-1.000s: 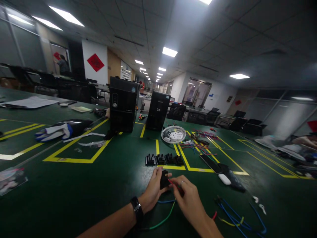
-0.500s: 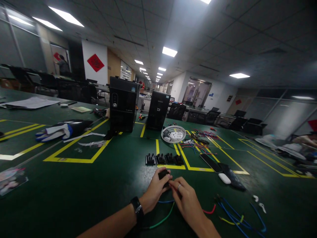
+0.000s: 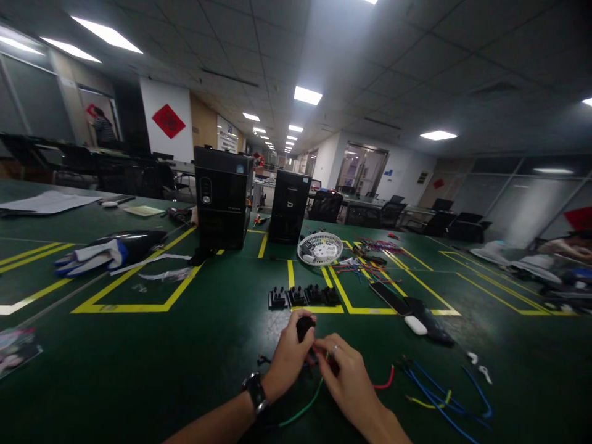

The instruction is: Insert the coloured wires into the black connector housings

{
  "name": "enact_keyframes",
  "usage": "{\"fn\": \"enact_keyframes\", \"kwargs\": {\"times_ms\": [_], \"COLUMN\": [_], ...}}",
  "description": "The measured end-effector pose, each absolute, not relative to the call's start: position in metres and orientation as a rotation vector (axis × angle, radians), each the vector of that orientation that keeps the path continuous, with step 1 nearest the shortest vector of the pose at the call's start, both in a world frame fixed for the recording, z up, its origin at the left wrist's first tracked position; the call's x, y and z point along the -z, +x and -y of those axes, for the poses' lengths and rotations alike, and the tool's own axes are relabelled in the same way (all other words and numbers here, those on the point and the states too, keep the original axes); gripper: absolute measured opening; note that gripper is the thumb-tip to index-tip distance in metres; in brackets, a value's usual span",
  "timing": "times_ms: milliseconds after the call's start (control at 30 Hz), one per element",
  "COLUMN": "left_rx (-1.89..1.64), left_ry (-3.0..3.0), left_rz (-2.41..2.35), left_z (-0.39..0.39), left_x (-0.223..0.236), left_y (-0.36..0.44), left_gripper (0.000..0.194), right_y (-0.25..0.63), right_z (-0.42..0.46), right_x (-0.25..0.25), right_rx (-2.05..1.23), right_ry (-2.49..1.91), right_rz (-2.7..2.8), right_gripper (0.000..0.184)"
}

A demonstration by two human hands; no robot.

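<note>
My left hand, with a black watch on its wrist, grips a small black connector block just above the green table. My right hand, a ring on one finger, pinches a red wire at the block's side. A green wire and a blue one trail from under my hands toward me. A row of several matching black connector blocks lies just beyond my hands on a yellow tape line.
Loose blue, yellow and red wires lie to the right, with a black phone, a white case and earbuds. Further off stand two black computer towers, a white fan grille, more wires and gloves. A person stands at the far left wall.
My hands stay together on the block and have turned it slightly. The view has shifted a little, so everything sits somewhat further left and lower.
</note>
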State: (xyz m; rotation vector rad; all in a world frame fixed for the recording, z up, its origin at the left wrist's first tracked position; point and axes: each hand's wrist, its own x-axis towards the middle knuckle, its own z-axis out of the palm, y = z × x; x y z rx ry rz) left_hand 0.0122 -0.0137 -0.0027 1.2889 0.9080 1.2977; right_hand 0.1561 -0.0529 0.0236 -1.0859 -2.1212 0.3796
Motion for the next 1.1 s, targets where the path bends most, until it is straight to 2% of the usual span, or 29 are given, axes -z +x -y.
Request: {"fn": "enact_keyframes", "kwargs": {"times_ms": [367, 600, 800, 900, 967, 1100], "left_rx": [-1.33, -1.266, -1.323, -1.4, -1.565, -1.937], "left_ry": [1.417, 1.372, 1.345, 1.272, 1.165, 0.734], "left_rz": [-0.923, -0.699, -0.823, -0.779, -0.784, -0.928], "left_z": [0.02, 0.014, 0.02, 0.018, 0.009, -0.025], "left_x": [0.0, -0.021, -0.017, -0.027, -0.041, -0.058], "left_y": [0.008, -0.001, 0.007, 0.013, 0.006, -0.033], "left_gripper": [0.029, 0.039, 0.037, 0.035, 0.032, 0.033], "right_y": [0.153, 0.154, 0.167, 0.169, 0.161, 0.135], "right_z": [0.056, 0.058, 0.053, 0.054, 0.061, 0.08], "right_x": [-0.025, -0.016, -0.067, -0.085, -0.072, -0.009], "right_rx": [-0.42, -0.393, -0.445, -0.368, -0.303, -0.34], "right_ry": [-1.054, -1.034, -1.062, -1.031, -1.034, -0.941], "right_rz": [2.07, 1.946, 2.204, 2.226, 2.15, 2.293], "right_gripper": [0.021, 0.022, 0.021, 0.022, 0.023, 0.025]}}
